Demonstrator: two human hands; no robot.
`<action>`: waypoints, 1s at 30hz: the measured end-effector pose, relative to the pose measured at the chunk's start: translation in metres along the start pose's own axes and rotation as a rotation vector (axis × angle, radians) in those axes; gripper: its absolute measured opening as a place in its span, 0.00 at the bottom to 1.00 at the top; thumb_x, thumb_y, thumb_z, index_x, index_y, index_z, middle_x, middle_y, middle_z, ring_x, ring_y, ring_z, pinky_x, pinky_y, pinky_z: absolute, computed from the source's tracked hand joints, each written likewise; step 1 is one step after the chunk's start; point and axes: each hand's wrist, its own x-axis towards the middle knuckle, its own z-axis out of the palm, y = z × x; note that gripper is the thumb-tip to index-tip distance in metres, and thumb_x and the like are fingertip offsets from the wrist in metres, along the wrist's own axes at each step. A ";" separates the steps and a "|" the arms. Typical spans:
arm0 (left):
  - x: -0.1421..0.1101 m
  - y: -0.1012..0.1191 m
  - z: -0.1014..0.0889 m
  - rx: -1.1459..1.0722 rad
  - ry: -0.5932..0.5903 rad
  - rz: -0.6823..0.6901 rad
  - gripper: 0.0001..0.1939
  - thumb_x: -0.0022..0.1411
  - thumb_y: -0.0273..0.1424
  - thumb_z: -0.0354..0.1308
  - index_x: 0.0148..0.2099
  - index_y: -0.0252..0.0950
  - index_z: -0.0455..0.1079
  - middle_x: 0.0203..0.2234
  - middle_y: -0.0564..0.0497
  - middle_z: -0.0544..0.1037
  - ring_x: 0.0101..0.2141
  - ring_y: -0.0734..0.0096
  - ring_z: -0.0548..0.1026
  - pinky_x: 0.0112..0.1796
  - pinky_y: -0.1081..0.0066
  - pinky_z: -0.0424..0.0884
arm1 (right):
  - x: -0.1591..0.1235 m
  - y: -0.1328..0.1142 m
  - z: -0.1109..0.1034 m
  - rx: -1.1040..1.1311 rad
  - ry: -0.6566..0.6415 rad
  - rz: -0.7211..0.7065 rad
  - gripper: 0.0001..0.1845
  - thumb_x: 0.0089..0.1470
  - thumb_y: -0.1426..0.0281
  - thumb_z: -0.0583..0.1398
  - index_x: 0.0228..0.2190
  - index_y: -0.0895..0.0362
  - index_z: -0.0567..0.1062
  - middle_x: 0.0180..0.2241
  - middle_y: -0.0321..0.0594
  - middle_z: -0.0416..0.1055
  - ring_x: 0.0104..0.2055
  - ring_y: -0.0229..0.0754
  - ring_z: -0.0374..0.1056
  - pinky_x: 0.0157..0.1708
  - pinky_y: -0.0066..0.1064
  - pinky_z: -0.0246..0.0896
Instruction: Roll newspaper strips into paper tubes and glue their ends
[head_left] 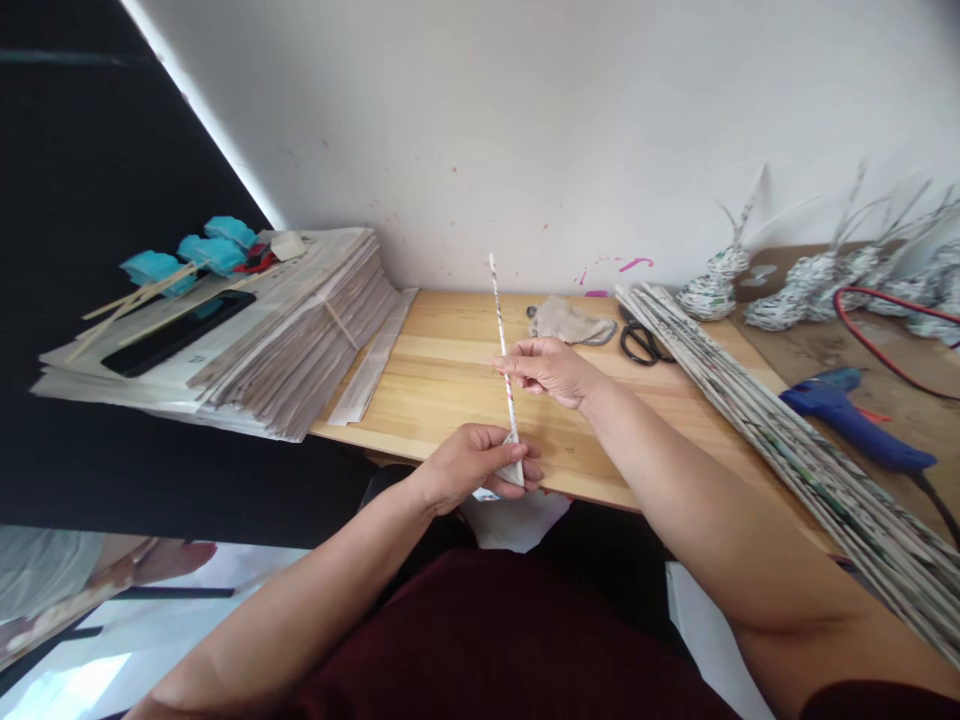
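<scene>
A thin rolled newspaper tube stands nearly upright in front of me, printed in white and dark specks. My right hand pinches it around its middle between thumb and fingers. Low down, near the table's front edge, my left hand grips the tube's bottom end, where a flat triangular flap of paper spreads over the fingers. The thumb presses on that flap. Part of the left fingers is hidden behind the paper.
A tall stack of newspaper sheets on the left carries a phone and blue pieces. Toward the right lie a cloth, black-handled scissors, a bundle of paper tubes, a blue glue gun and woven paper figures.
</scene>
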 end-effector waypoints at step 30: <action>0.003 -0.001 -0.011 -0.044 -0.002 0.038 0.19 0.59 0.38 0.61 0.46 0.28 0.73 0.36 0.39 0.80 0.37 0.61 0.79 0.37 0.66 0.76 | 0.010 0.014 -0.016 -0.644 0.250 -0.252 0.27 0.54 0.48 0.56 0.30 0.60 0.78 0.27 0.42 0.71 0.28 0.39 0.64 0.29 0.31 0.57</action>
